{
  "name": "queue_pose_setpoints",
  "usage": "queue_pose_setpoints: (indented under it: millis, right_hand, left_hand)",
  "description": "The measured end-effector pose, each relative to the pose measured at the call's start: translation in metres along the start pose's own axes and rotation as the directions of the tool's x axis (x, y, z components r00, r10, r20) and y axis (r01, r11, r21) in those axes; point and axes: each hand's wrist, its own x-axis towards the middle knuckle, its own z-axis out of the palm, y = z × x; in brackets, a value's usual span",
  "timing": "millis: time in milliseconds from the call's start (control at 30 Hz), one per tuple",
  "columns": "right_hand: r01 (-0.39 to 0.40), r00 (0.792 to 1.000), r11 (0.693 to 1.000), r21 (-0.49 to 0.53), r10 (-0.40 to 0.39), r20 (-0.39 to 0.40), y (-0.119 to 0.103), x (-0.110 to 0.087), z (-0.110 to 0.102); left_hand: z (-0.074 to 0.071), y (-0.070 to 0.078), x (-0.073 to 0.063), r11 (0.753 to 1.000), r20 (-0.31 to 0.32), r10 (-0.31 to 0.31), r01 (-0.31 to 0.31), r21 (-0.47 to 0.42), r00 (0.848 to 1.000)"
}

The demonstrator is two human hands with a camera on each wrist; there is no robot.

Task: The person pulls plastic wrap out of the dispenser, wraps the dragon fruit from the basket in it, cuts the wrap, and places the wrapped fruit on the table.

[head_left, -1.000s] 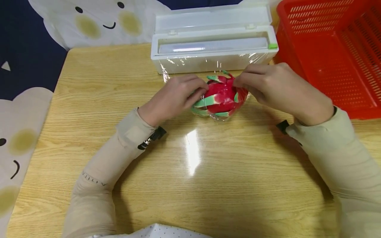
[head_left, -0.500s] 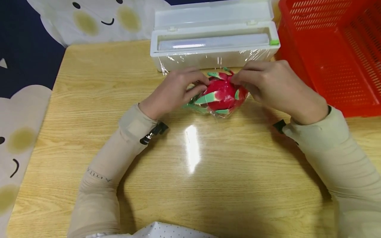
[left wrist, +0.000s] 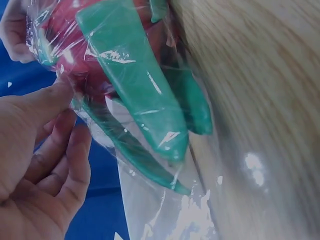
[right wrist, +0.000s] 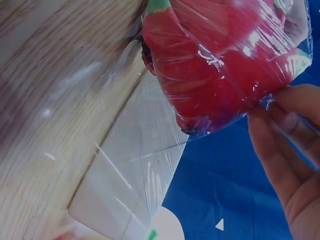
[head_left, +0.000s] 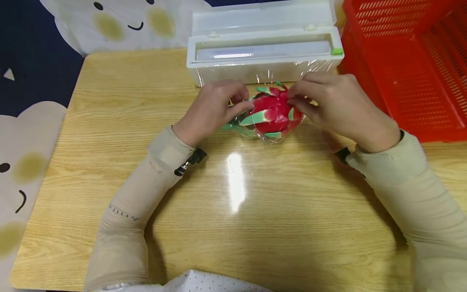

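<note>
1. Right hand: pinching clear film.
2. Left hand: thumb on film, pinch uncertain.
3. Dragon fruit: under film, between hands, near white dispenser box.
4. Advised: film taut, leaf tips tucked.

Table, wood-grain | white open box, 12 o'clock | red basket, 2 o'clock | film-wrapped dragon fruit, 12 o'clock, contact unclear

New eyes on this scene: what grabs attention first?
Probably the round red dragon fruit with green scales, under glossy clear plastic film, between the person's left hand and right hand. Next, the red slotted plastic basket at the head view's upper right. Just left of it, a long white box stands open with a pale roll inside.
</note>
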Motion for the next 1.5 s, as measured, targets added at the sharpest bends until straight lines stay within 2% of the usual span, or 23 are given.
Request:
queue_pose_setpoints:
  millis: [67,333,633,967,1133,1267,1400,1500]
  right_hand:
    - [0.002,1.000,1.000,-0.012,-0.002,0.007,0.000,0.000,0.000]
    - [0.030,0.998,0.999,-0.030,-0.028,0.060,0.000,-0.002,-0.006]
    - [0.082,0.983,0.997,0.008,-0.082,0.163,-0.002,-0.004,-0.014]
    - [0.043,0.986,0.999,0.019,-0.045,0.158,-0.005,-0.005,-0.009]
    - [0.028,0.983,1.000,0.011,-0.029,0.179,-0.004,-0.006,-0.007]
    - [0.019,0.981,1.000,0.005,-0.020,0.192,-0.005,-0.007,-0.007]
    - [0.015,0.982,1.000,0.000,-0.015,0.187,-0.006,-0.006,-0.006]
    - [0.023,0.984,1.000,0.001,-0.023,0.177,-0.006,-0.005,-0.006]
  left_hand:
    - [0.000,0.000,0.000,1.000,0.016,0.000,0.000,-0.004,1.000]
    - [0.000,-0.001,0.000,0.996,0.084,0.088,-0.087,-0.016,0.993]
    - [-0.007,-0.001,-0.003,0.996,0.170,0.072,-0.079,0.036,0.983]
    - [-0.010,-0.001,-0.006,0.996,0.240,0.068,-0.078,0.032,0.968]
    - [-0.010,0.000,-0.005,0.997,0.294,0.067,-0.078,0.027,0.953]
    - [-0.010,0.000,-0.005,0.996,0.354,0.045,-0.071,0.061,0.934]
    - [-0.012,-0.001,-0.007,0.994,0.416,0.018,-0.059,0.087,0.909]
    - [-0.014,-0.001,-0.008,0.994,0.472,-0.013,-0.038,0.099,0.882]
